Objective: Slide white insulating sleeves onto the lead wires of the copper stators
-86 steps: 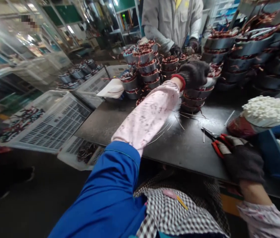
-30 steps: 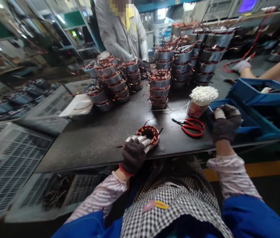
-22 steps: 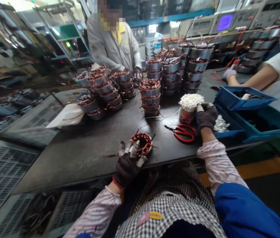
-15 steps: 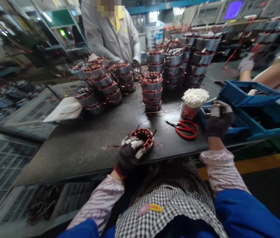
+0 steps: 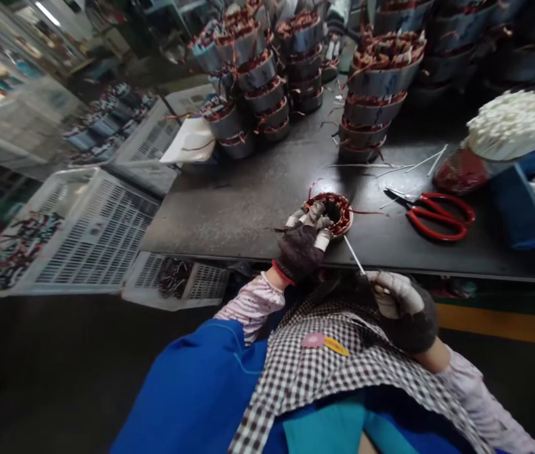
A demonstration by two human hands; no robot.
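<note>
A motor stator (image 5: 336, 211) with red-brown copper windings lies on the black table (image 5: 258, 202) near its front edge. My left hand (image 5: 304, 243), in a dark glove with white fingertips, grips the stator's near rim. My right hand (image 5: 402, 309), gloved the same way, sits below the table edge over my checked apron and pinches a thin white tube (image 5: 353, 254) that points up toward the stator. Red-handled scissors (image 5: 433, 214) lie on the table to the right of the stator.
Stacks of wound stators (image 5: 376, 88) fill the back of the table. A red cup of white tubes (image 5: 508, 126) and a blue bin (image 5: 532, 202) stand at the right. White slatted crates (image 5: 92, 233) sit left of the table, some holding stators.
My right hand came away from the cup of white tubes and down to the table's front edge, now holding one tube. My left hand stayed on the stator. The view tilted down and left.
</note>
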